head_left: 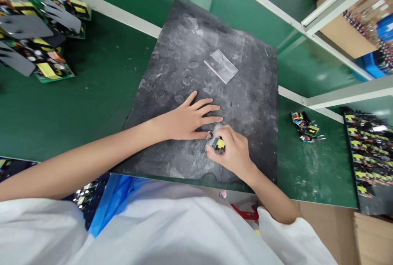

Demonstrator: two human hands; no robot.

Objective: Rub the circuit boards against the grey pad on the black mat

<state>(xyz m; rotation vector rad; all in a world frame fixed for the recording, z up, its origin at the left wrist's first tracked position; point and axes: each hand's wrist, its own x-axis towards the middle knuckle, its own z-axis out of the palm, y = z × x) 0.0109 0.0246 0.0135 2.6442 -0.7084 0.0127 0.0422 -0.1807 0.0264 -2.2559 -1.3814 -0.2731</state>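
Note:
My right hand (235, 148) is closed round a small circuit board (220, 143) with a yellow component on it. The fingers hide much of the board, which is held low over a worn, whitish patch of the black mat (251, 76). Lying on the mat with its fingers spread is my left hand (195, 119). Its fingertips are close to the board, and a small dark part shows near the lowest one; whether they touch I cannot tell. Farther up the mat lies a flat, clear, shiny rectangular piece (221, 66), apart from both hands.
Circuit boards with grey metal plates (46, 31) are piled at the left on the green bench (107, 80). A few boards (307, 127) lie to the right, beside a black tray (368, 154) full of them. A white frame (337, 97) and cardboard box (348, 35) stand beyond.

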